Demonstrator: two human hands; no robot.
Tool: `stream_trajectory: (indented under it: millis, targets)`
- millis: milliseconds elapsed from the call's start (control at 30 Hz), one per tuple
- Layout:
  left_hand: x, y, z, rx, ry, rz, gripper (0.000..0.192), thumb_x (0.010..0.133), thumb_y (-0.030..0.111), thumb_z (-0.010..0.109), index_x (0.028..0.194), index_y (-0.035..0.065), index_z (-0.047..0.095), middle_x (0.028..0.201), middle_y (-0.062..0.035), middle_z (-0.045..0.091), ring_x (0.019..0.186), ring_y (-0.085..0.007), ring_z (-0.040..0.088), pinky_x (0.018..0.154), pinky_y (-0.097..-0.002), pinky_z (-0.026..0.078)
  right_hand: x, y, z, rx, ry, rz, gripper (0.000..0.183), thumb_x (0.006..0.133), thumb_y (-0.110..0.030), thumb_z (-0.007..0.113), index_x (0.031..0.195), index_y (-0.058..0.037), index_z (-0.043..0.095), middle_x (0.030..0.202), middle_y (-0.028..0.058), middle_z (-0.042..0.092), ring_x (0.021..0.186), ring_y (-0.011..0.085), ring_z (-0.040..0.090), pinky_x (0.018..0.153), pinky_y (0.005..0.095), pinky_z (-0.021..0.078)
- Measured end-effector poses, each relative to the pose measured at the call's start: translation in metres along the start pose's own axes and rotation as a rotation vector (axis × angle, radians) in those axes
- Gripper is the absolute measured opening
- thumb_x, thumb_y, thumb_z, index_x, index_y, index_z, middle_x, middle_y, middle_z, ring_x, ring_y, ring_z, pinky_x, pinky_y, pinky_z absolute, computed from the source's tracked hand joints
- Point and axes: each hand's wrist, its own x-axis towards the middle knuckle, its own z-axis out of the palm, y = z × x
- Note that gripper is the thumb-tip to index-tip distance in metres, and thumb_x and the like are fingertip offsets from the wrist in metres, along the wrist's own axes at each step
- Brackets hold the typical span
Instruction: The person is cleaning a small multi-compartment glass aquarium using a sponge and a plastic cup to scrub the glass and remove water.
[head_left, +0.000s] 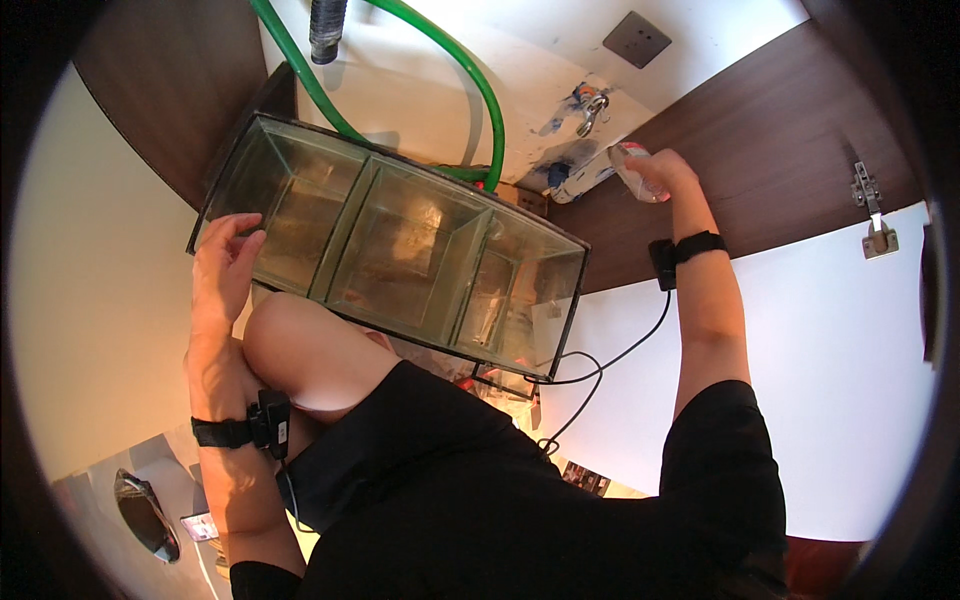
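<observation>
My right hand (666, 174) is closed around a clear plastic bottle or cup (632, 166) with a red-printed band. It is raised beside the dark wooden cabinet panel (757, 127), to the right of the tank. Before me stands a black-rimmed glass tank (343, 229), split by glass walls into three compartments, with brownish surfaces inside. Over its left end is my left hand (225, 262), empty, fingers loosely curled and apart; whether it touches the rim I cannot tell. My bare knee (300, 341) rises against the front of the tank.
Green hoses (491, 97) loop behind the tank, beside a dark corrugated pipe (327, 31). A metal tap (592, 112) and wall socket (637, 40) are on the back wall. A hinge (874, 210) joins the white door (817, 360). Black cables (637, 346) trail from my wrist straps.
</observation>
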Motion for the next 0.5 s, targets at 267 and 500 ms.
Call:
stream_trajectory:
  millis: [267,500]
  targets:
    - [-0.007,0.002,-0.009,0.041,0.001,-0.001,0.021,0.083,0.009,0.064,0.103,0.0024,0.063,0.103,-0.0067,0.06,0.072,-0.0127,0.058,0.069,-0.0265,0.047,0.011,-0.001,0.0,-0.021,-0.03,-0.02,0.054,0.065,-0.054,0.07,0.053,-0.0062,0.049,0.049,0.0041,0.048,0.04,0.0158,0.049,0.041,0.0317,0.039]
    - [0.01,0.0,0.005,-0.013,-0.014,0.007,0.021,0.084,0.009,0.063,0.104,0.0016,0.063,0.1,-0.007,0.061,0.073,-0.0136,0.058,0.07,-0.0261,0.047,-0.002,0.028,-0.008,0.109,0.098,-0.024,0.052,0.067,-0.05,0.07,0.074,0.0014,0.063,0.069,0.0111,0.06,0.059,0.0194,0.061,0.049,0.0355,0.0483]
